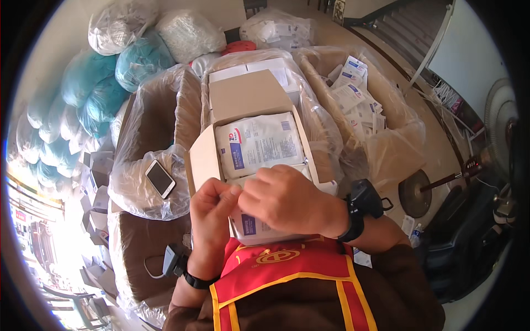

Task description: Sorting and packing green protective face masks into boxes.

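Note:
An open cardboard box (249, 95) stands in front of me, its far flap raised and its left flap folded outward. White packets with blue and red print fill it; one packet (262, 144) lies flat at the far end. Over the near part of the box, my left hand (212, 212) pinches thumb against fingers. Right beside it, my right hand (284, 199) is curled, its fingertips meeting the left ones. Whatever is between the fingers is too hidden to make out. Below the hands, another white packet (251, 227) with a purple label shows partly.
A plastic-lined carton (182, 105) at left has a phone (160, 179) lying on its plastic. The lined carton (395, 154) at right holds loose white packets (356, 91). Stuffed teal bags (99, 83) pile up at far left. A standing fan (499, 116) is at right.

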Available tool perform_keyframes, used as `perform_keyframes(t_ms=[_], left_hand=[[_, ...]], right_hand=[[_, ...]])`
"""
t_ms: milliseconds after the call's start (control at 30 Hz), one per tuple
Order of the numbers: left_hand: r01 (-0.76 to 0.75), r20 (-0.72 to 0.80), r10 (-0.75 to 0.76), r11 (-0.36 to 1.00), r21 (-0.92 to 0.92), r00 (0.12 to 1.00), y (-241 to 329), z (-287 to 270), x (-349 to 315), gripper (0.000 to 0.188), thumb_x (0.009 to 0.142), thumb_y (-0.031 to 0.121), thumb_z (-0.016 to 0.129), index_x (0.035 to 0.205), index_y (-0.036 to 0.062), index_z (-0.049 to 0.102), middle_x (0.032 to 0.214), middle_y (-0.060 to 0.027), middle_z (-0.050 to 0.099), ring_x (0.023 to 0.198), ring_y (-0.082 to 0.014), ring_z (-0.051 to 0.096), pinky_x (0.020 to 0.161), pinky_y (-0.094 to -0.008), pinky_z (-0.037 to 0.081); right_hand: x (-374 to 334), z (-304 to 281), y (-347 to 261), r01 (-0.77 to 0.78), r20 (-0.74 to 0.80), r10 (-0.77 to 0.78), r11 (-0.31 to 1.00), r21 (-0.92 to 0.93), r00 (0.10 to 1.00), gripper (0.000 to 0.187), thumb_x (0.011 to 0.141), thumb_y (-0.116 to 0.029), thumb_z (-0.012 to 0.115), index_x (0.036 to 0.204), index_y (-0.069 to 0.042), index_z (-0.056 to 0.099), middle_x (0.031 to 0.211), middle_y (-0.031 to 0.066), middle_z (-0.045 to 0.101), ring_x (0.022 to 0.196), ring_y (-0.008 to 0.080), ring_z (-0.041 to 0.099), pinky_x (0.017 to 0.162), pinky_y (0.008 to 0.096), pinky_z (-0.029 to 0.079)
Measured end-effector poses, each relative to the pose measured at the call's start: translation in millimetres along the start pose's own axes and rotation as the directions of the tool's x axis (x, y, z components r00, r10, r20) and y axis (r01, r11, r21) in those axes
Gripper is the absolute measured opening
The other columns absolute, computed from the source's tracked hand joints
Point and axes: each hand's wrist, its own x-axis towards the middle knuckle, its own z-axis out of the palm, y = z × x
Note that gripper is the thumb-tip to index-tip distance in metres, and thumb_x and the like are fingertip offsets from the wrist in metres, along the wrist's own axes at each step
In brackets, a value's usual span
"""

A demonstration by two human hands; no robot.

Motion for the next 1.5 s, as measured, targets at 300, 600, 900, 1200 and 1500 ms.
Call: perform_keyframes(t_ms=[300, 600, 900, 1200, 1500], left_hand=[[0.014, -0.282, 0.133, 0.885, 0.465, 0.95, -38, -47, 66, 0.024, 0.088, 0.021, 0.067, 0.079, 0.0, 0.06, 0.063, -0.0048, 0.058, 0.058, -0.0114, 0.058, 0.053, -0.0279, 0.049], [-0.55, 0.464, 0.322, 0.645, 0.53, 0.825, 19, -24, 20, 0.019, 0.08, 0.002, 0.066, 0.099, 0.0005, 0.064, 0.083, -0.0121, 0.065, 0.072, -0.02, 0.063, 0.065, -0.0304, 0.049], [-0.383, 0.558, 0.152, 0.865, 0.324, 0.815, 10, -15, 0, 0.022, 0.075, 0.002, 0.068, 0.096, -0.0005, 0.06, 0.081, -0.0088, 0.065, 0.072, -0.01, 0.06, 0.069, -0.0245, 0.047], [-0.267, -0.206, 0.256, 0.963, -0.027, 0.944, 40, -99, 8, 0.019, 0.087, 0.003, 0.066, 0.105, -0.0029, 0.067, 0.095, -0.0062, 0.07, 0.088, -0.0118, 0.064, 0.083, -0.0264, 0.049], [-0.167, -0.005, 0.262, 0.628, 0.76, 0.965, 58, -115, -12, 0.029, 0.076, 0.001, 0.073, 0.104, -0.0022, 0.071, 0.09, -0.0085, 0.067, 0.078, -0.0145, 0.064, 0.072, -0.0249, 0.05]], right_hand=[[-7, -38, -35, 0.165, -0.011, -0.165, 0.972, 0.168, 0.986, 0.015, 0.073, -0.018, 0.071, 0.078, -0.011, 0.059, 0.074, -0.0007, 0.052, 0.067, 0.0147, 0.053, 0.055, 0.0304, 0.041], [-1, -31, 24, -0.183, -0.119, 0.2, 0.972, 0.146, 0.972, 0.016, 0.076, -0.013, 0.071, 0.076, -0.009, 0.056, 0.066, 0.0049, 0.048, 0.061, 0.0215, 0.055, 0.054, 0.0335, 0.045], [5, -22, 1, -0.005, 0.035, 0.005, 1.0, 0.019, 0.999, 0.016, 0.073, -0.013, 0.07, 0.08, -0.008, 0.056, 0.075, 0.004, 0.051, 0.069, 0.0183, 0.057, 0.056, 0.0311, 0.048], [-14, -65, 48, -0.413, 0.105, 0.403, 0.904, 0.109, 0.909, 0.022, 0.079, -0.017, 0.072, 0.074, -0.003, 0.057, 0.068, 0.0099, 0.054, 0.061, 0.0276, 0.058, 0.053, 0.037, 0.044], [19, 16, 109, -0.415, 0.287, 0.37, 0.903, 0.113, 0.884, 0.035, 0.08, -0.017, 0.07, 0.11, 0.0, 0.063, 0.104, 0.0164, 0.06, 0.092, 0.0343, 0.062, 0.078, 0.0385, 0.049]])
